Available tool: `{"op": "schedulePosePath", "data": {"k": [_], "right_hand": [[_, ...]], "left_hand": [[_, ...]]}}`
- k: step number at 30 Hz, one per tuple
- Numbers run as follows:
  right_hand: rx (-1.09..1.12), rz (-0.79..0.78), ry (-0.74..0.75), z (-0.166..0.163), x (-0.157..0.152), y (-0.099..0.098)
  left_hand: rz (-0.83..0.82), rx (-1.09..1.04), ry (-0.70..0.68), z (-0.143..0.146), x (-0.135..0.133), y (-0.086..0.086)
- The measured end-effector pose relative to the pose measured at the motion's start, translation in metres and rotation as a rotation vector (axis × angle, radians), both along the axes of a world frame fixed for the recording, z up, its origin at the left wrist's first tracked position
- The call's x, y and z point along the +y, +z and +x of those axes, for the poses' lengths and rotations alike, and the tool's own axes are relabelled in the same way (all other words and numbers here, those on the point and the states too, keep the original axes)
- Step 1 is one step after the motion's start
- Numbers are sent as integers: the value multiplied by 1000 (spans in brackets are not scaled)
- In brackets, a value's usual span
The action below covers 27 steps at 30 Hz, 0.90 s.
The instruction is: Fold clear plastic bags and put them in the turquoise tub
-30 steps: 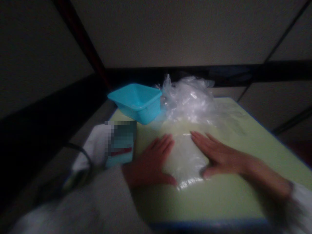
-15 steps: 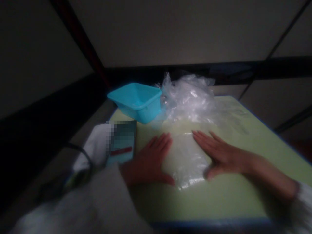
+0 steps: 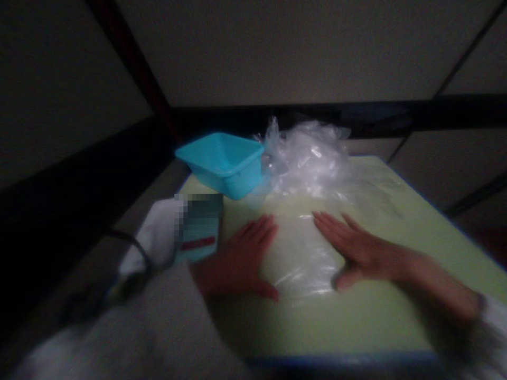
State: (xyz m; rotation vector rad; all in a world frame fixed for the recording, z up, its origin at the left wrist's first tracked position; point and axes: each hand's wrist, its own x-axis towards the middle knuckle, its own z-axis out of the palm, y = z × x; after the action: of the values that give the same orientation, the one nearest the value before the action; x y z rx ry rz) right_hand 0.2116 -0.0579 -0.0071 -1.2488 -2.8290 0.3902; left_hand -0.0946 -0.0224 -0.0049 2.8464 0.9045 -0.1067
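Note:
A clear plastic bag (image 3: pixel 303 258) lies flat on the yellow-green tabletop (image 3: pixel 348 327), its surface wrinkled and shiny toward the near edge. My left hand (image 3: pixel 247 258) rests flat along the bag's left side, fingers stretched forward and thumb apart. On the opposite side, my right hand (image 3: pixel 352 250) lies with its fingertips and thumb at the bag's right edge, fingers extended. Neither hand is wrapped around anything. The picture is dim and slightly blurred, so what the bag contains, if anything, cannot be made out.
Behind the bag sits a heap of crumpled clear plastic (image 3: pixel 312 155). A turquoise basin (image 3: pixel 241 177) stands at the back left. Left of my left hand lies a teal, partly pixelated flat object (image 3: pixel 202 227) with a red strip, beside something white (image 3: pixel 152 232). Panels rise behind the table.
My left hand has shifted very slightly left, and the bag's near part now looks spread wider toward it. My right hand has stayed almost in place.

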Motion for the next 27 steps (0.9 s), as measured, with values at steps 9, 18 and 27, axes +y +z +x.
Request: {"op": "schedulePosePath", "data": {"k": [9,18,27], "right_hand": [[21,65,0,-1,-4,4],[24,275,-41,-32,-3,-4],[-18,242,-75,-33,-2,-11]], "left_hand": [[-8,-123,12,1,-5,5],[-53,-195,-176,22,-15,7],[-74,-191,-166,15,-12,2]]}}
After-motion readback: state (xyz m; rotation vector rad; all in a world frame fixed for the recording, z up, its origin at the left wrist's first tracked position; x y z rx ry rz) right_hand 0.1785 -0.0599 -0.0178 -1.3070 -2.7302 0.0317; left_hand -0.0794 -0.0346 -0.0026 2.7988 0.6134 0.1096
